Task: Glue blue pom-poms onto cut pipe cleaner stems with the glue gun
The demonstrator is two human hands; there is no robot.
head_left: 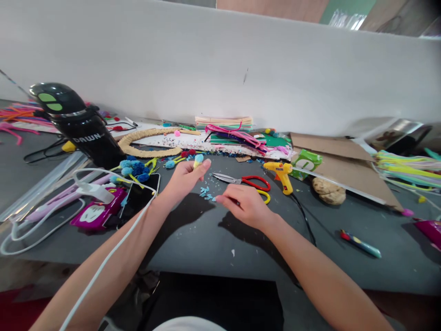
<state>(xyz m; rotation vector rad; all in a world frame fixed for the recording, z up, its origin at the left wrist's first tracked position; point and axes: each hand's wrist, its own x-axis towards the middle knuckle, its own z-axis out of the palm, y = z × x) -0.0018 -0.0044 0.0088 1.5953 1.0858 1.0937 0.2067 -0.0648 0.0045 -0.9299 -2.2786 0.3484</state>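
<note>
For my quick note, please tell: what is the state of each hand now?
Left hand: closed, holding a small blue-and-yellow fuzzy piece.
Right hand: fingers curled beside light-blue scraps; whether it grips one cannot be told.

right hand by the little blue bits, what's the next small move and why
Probably a light pinch on one of the blue bits with the right hand: its fingertips are right by them, and the left hand holds the blue-and-yellow fluffy piece. Whether the right fingers grip a bit now, I can't tell.
</note>
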